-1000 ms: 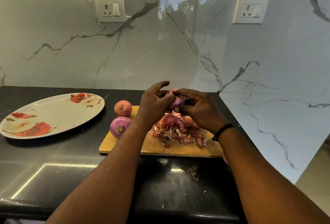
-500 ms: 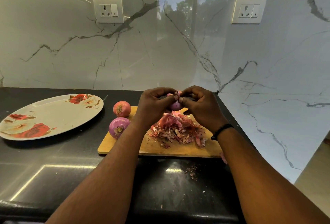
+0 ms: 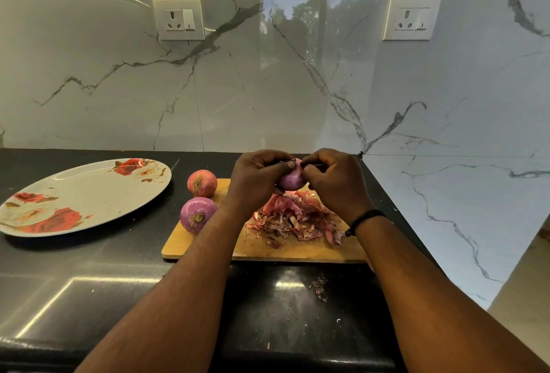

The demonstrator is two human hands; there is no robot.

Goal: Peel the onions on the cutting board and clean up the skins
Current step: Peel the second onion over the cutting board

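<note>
We hold a purple onion (image 3: 292, 179) above the cutting board (image 3: 297, 249), our left hand (image 3: 256, 177) curled around it and our right hand (image 3: 334, 182) pinching its top. Skins (image 3: 297, 216) lie heaped beneath; two more onions (image 3: 198, 204) sit at the board's left edge.

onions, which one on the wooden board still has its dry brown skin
The orange-brown onion at the board's far left corner; the glossy purple onion nearer the camera looks peeled.

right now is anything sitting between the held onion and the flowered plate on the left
Yes. The two onions at the cutting board's left end, one purple and one with skin on, lie between the held onion and the plate. Lifted over them, the way looks open.
</note>
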